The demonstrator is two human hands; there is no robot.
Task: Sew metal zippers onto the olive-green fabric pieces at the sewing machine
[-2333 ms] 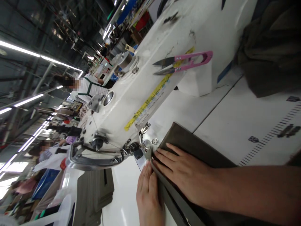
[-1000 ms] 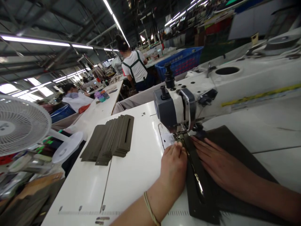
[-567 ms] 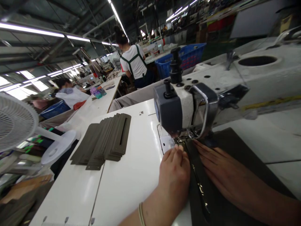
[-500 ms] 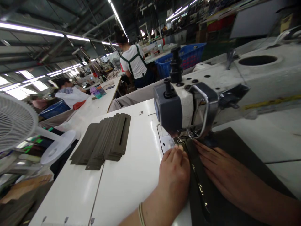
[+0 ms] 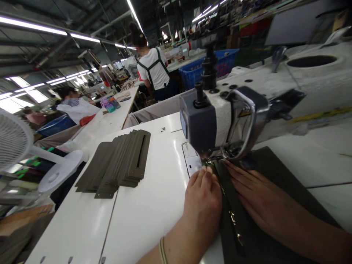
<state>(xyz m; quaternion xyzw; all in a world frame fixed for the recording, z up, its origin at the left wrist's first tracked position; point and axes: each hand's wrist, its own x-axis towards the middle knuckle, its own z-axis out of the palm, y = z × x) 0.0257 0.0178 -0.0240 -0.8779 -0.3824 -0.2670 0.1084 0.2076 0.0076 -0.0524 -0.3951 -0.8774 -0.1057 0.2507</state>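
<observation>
A dark olive panel (image 5: 277, 172) lies flat under the head of a sewing machine (image 5: 199, 121). Along a narrow slot in it runs a zipper (image 5: 232, 218) with shiny gold teeth. My left hand (image 5: 203, 205) is at the panel's left edge, fingers bunched and closed on it just in front of the presser foot. To the right of the zipper, my right hand (image 5: 255, 190) rests flat on the panel, fingers stretched toward the foot. The machine head and my fingers hide the needle area.
Left on the white table (image 5: 145, 216) is a fanned stack of olive slotted pieces (image 5: 121, 161). A white fan (image 5: 16, 143) stands at the far left. Behind the machine are a blue basket (image 5: 192, 75) and a person in a white shirt (image 5: 155, 69); another person sits further left.
The view has shifted slightly, so the stack and fan sit further left and the machine head a little further right. Both hands keep nearly the same place on the panel.
</observation>
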